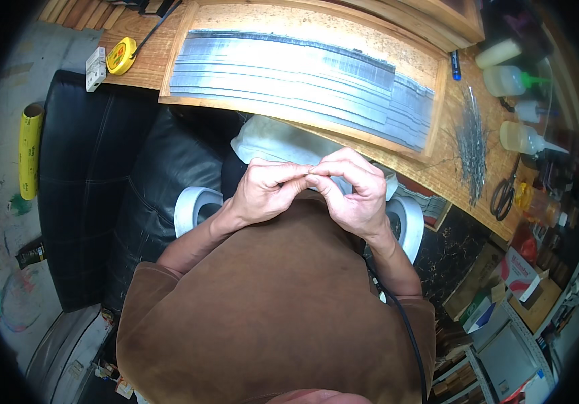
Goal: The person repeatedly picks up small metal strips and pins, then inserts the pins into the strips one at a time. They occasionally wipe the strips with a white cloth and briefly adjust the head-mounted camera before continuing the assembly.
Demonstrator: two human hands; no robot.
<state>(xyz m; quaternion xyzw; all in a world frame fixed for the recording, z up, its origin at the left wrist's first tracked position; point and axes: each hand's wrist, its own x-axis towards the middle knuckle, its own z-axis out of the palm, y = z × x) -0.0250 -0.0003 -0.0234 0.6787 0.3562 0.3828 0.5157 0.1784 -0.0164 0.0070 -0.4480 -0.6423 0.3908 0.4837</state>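
Note:
My left hand [269, 190] and my right hand [355, 192] meet in front of my chest, just short of the bench edge. Both are closed in a pinch, thumbs against forefingers, with the fingertips of the two hands touching. Whatever lies between the fingertips is hidden or too small to make out. Beyond them, on the bench, a shallow wooden tray [164, 86] holds layered rows of thin grey metallic strips [283, 81]. To the right of this tray lies a loose bundle of thin dark wires or rods [472, 145].
Scissors [503, 196], squeeze bottles [520, 138] and a blue marker [456, 66] are on the bench's right side. A yellow tape measure [122, 56] sits at the left end. A black leather sofa [81, 182] stands left of me; a yellow roll [30, 151] lies beyond it.

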